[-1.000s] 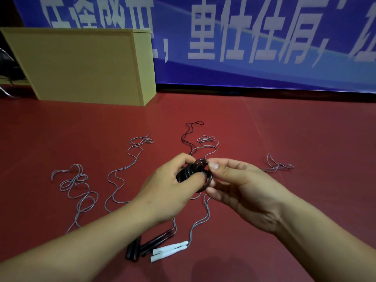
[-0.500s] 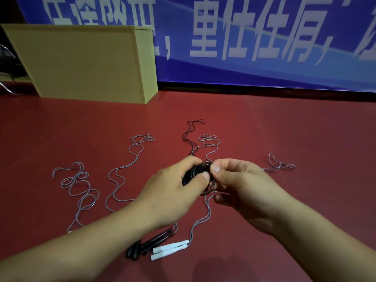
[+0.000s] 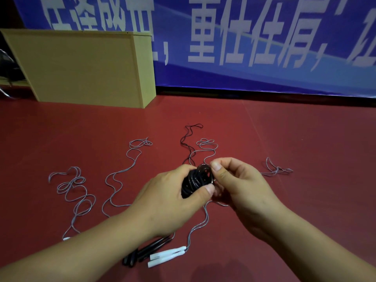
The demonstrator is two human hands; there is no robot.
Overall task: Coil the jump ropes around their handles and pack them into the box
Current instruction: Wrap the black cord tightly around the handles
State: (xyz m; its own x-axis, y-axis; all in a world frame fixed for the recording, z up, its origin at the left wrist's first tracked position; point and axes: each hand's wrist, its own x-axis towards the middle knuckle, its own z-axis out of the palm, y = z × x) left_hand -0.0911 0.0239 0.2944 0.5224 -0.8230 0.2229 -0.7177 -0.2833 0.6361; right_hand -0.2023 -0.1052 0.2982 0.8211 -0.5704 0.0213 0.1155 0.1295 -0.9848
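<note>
Left hand (image 3: 162, 202) grasps one coiled black rope bundle (image 3: 195, 179), centre | right hand (image 3: 240, 186) pinches its far coil | loose grey ropes (image 3: 120, 176) on red floor (image 3: 305, 139) | two white handles (image 3: 166, 256), two black handles (image 3: 146, 250), near | one tan wooden box (image 3: 81, 66), far left.

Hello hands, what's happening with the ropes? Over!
Left hand grips black coiled rope. Right hand pinches its last loop. Other ropes loose on floor.

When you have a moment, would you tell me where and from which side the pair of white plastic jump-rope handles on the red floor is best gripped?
Grip the pair of white plastic handles across their middle, coming from above. They lie flat and side by side on the red floor, so one pinch should take both. Their grey cord leaves at the right end, and black handles crowd the left.
</note>
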